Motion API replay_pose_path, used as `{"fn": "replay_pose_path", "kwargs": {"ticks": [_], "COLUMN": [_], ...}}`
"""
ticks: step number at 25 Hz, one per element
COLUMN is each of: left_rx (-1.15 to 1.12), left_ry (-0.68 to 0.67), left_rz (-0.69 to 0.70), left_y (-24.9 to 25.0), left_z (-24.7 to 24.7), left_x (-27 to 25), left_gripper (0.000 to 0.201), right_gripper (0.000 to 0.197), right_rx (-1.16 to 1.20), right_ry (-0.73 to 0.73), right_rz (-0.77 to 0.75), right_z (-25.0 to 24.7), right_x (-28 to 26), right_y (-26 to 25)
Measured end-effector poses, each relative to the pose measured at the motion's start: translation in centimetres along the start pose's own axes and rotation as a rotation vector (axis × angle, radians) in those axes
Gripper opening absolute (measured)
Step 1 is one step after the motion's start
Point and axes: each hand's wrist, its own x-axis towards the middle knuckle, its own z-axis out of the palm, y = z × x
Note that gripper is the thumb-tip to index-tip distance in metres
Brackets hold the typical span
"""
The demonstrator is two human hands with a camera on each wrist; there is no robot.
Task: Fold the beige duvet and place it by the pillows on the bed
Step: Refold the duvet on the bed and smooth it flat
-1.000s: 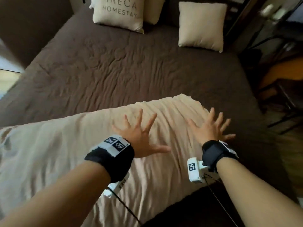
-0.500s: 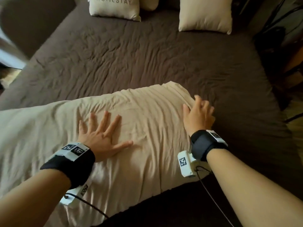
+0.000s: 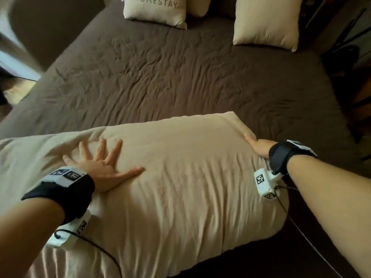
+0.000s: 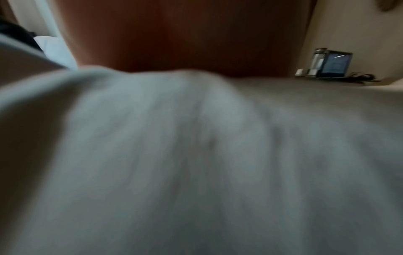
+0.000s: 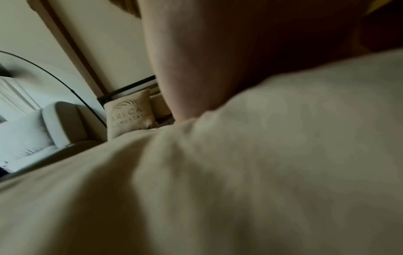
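The beige duvet [image 3: 180, 177] lies folded in a long band across the near part of the brown bed [image 3: 180, 77]. My left hand [image 3: 100, 163] presses flat on its top, fingers spread wide. At the duvet's right end, my right hand [image 3: 259, 146] holds the edge; the thumb lies on top and the fingers are hidden under the fold. Both wrist views are blurred, filled by the duvet [image 4: 196, 155] [image 5: 218, 189] and the underside of each hand [image 4: 185, 34] [image 5: 207, 60]. A printed pillow [image 3: 158, 11] and a plain pillow [image 3: 265, 21] stand at the head of the bed.
Wrinkled brown sheet lies between the duvet and the pillows. Dark furniture [image 3: 351, 57] stands along the bed's right side. A grey armchair [image 5: 65, 124] and the printed pillow [image 5: 128, 113] appear in the right wrist view. A small device [image 4: 327, 65] sits on a ledge.
Both hands came down from hovering onto the duvet. The left slid leftward and lies flat; the right moved to the right end and slipped its fingers under the edge.
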Motion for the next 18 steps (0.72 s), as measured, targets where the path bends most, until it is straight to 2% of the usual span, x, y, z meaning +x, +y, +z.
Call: {"fn": "replay_pose_path", "kwargs": {"ticks": [2,3,5,6,7,9,10,13,15,18], "left_rx": [-0.030,-0.059,-0.041,-0.013,-0.003,0.130,0.147,0.141,0.135,0.140], "left_ry": [-0.005,0.032,0.066,0.023,-0.037,-0.149,-0.170,-0.212,-0.209,-0.206], "left_rz": [-0.028,-0.004,0.111,0.164,0.188,0.266,0.253,0.242,0.290,0.348], "left_y": [1.1,2.0,3.9,4.8,5.1,5.5,5.6,6.1,6.8,6.9], "left_z": [-1.3,-2.0,-3.8,-4.1,-3.8,-3.2,-3.0,-3.4,-3.8,-3.5], "left_x": [0.2,0.8,2.3,3.1,3.9,5.4,6.2,7.2,7.7,8.3], "left_gripper": [0.111,0.093,0.057,0.054,0.071,0.122,0.133,0.132,0.132,0.135], "right_gripper": [0.069,0.063,0.042,0.034,0.032,0.038,0.042,0.042,0.045,0.042], "right_rx": [0.022,0.068,0.101,0.123,0.152,0.191,0.186,0.202,0.159,0.116], "right_ry": [0.192,0.265,0.331,0.336,0.339,0.331,0.333,0.377,0.267,0.219], "right_rz": [-0.053,-0.081,-0.094,-0.067,-0.033,0.042,0.069,0.003,-0.047,0.041], "right_z": [-0.9,-1.0,-0.8,-0.8,-0.7,-0.7,-0.9,-1.6,-1.6,-1.1], "right_x": [0.3,0.9,2.9,3.8,4.8,5.5,5.5,6.2,7.7,8.5], "right_y": [-2.0,-3.5,-5.4,-5.1,-4.0,-1.8,-1.4,-3.9,-5.3,-4.5]}}
